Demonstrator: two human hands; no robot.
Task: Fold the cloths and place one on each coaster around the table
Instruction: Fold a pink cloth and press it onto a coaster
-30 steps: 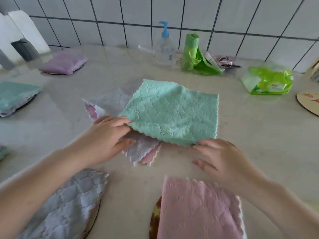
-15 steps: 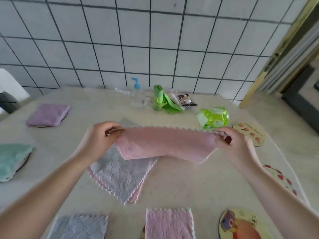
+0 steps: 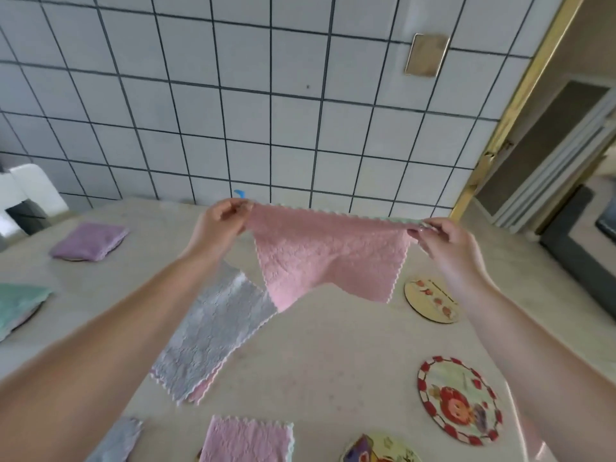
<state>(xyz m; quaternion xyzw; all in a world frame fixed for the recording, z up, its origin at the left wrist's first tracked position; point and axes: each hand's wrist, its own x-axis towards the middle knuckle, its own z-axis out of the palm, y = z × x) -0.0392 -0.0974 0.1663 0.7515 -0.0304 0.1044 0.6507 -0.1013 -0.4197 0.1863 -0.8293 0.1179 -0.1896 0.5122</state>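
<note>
A pink cloth with a green back hangs in the air above the table, stretched between my hands. My left hand pinches its top left corner and my right hand pinches its top right corner. Beneath it a grey cloth lies unfolded on the table. Folded cloths rest on coasters: purple at far left, green at the left edge, grey and pink near me. Three bare round coasters lie at right: a yellow one, a red-rimmed one and one at the bottom edge.
A tiled wall backs the beige table. A blue pump top peeks over the held cloth. A white chair back stands at the far left. A doorway with a gold frame opens at right.
My hands took the cloth by its corners, lifted it off the pile and raised it higher, pink side toward me. The view tilted up toward the wall.
</note>
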